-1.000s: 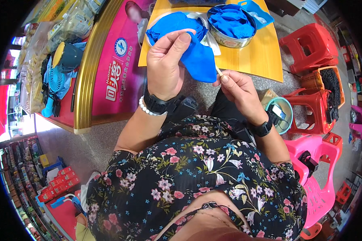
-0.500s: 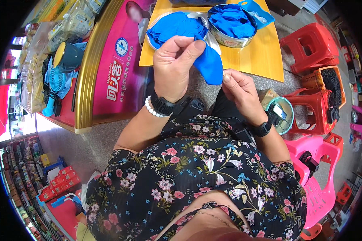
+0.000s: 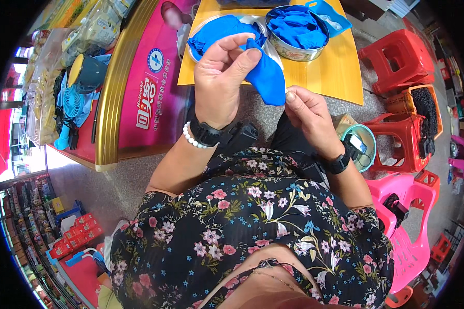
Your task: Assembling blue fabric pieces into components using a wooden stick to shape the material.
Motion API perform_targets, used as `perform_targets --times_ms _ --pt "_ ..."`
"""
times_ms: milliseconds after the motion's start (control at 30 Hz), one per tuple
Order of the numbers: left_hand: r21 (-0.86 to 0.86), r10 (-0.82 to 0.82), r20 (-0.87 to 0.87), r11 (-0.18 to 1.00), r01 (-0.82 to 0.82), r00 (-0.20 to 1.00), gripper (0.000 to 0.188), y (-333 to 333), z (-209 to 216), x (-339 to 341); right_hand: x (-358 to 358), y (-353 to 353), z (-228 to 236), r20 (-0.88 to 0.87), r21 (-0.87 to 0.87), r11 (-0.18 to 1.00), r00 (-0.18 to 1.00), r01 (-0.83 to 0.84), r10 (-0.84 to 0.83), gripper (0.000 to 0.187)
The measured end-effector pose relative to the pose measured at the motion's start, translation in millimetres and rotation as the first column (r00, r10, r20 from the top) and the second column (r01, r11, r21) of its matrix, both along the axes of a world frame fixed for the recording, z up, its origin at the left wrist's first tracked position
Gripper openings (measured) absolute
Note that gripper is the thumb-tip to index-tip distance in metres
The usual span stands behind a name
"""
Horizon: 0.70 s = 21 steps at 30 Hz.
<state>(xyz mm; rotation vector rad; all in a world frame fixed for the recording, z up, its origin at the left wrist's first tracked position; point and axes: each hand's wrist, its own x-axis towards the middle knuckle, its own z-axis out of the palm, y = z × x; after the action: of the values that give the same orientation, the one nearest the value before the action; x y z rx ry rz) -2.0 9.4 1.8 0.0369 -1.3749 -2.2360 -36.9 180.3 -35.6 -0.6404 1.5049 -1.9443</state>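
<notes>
Between the thumb and fingers of my left hand (image 3: pixel 221 82) hangs a small blue cloth piece (image 3: pixel 268 80), petal-shaped and pointed at its lower end. My right hand (image 3: pixel 310 113) is closed in a pinch right at the cloth's lower right edge. Whether its fingertips grip that edge or a fine thread, I cannot make out. Behind my left hand, a white-rimmed bowl (image 3: pixel 191 50) holds a heap of similar blue pieces (image 3: pixel 219 33). Right of it stands a round tin (image 3: pixel 296 53), filled with more blue cloth (image 3: pixel 299 26).
Both containers stand on a yellow wooden table (image 3: pixel 330 77), with a light blue plastic basket (image 3: pixel 340 21) by the tin. A pink-fronted counter (image 3: pixel 139 77) with gold trim is at left. Red stools (image 3: pixel 397 59), a turquoise bin (image 3: pixel 368 159) and a pink chair (image 3: pixel 412 247) are at right.
My left hand has risen slightly and tilted, its index finger lifting higher. The blue cloth has shifted a little up and left. My right hand stays near its edge, slightly higher.
</notes>
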Motion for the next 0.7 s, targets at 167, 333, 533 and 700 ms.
perform_targets --times_ms 167,333,533,700 --pt "0.017 0.003 0.01 1.0 -0.003 1.0 0.016 -7 -9 1 0 2 0 0.084 -0.001 1.0 0.996 -0.031 0.031 0.029" --pt "0.098 -0.058 -0.003 0.993 0.058 0.998 0.016 -6 -6 3 -1 4 -1 0.038 0.012 0.999 0.998 -0.044 0.044 0.028" --pt "0.113 -0.026 0.016 0.993 0.024 1.0 0.015 -6 -5 3 -1 4 -5 -0.095 0.07 0.997 0.995 -0.016 0.023 0.027" --pt "-0.057 0.004 -0.063 0.998 -0.007 0.998 0.011 2 -6 5 7 -2 0 0.009 -0.058 0.998 1.0 0.03 -0.029 0.027"
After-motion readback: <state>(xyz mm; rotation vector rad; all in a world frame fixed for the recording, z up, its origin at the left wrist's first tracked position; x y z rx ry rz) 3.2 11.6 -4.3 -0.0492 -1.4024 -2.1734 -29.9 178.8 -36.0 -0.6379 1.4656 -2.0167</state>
